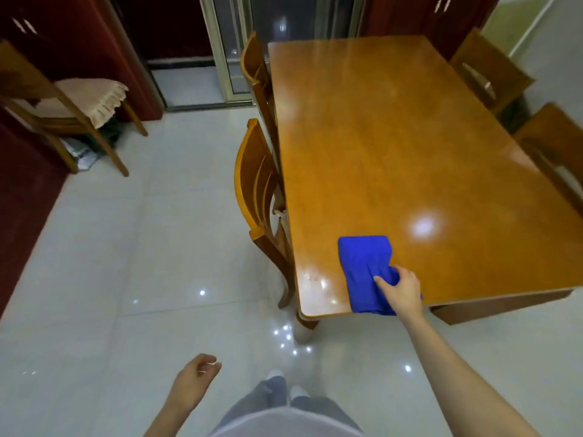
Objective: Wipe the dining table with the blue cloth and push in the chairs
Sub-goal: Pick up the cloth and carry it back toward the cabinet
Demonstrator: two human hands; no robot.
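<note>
A folded blue cloth lies on the near left corner of the glossy wooden dining table, its lower edge hanging slightly over the table's front edge. My right hand grips the cloth's near right part, fingers pinching the fabric. My left hand hangs low over the floor, loosely curled and holding nothing. Two wooden chairs stand along the table's left side, the near chair and the far chair, both tucked close. Two more chairs stand on the right side.
A separate wooden chair with a pink seat cover stands at the left by dark red cabinets. A glass sliding door is behind the table. The floor is glossy pale tile. My legs and feet are at the bottom.
</note>
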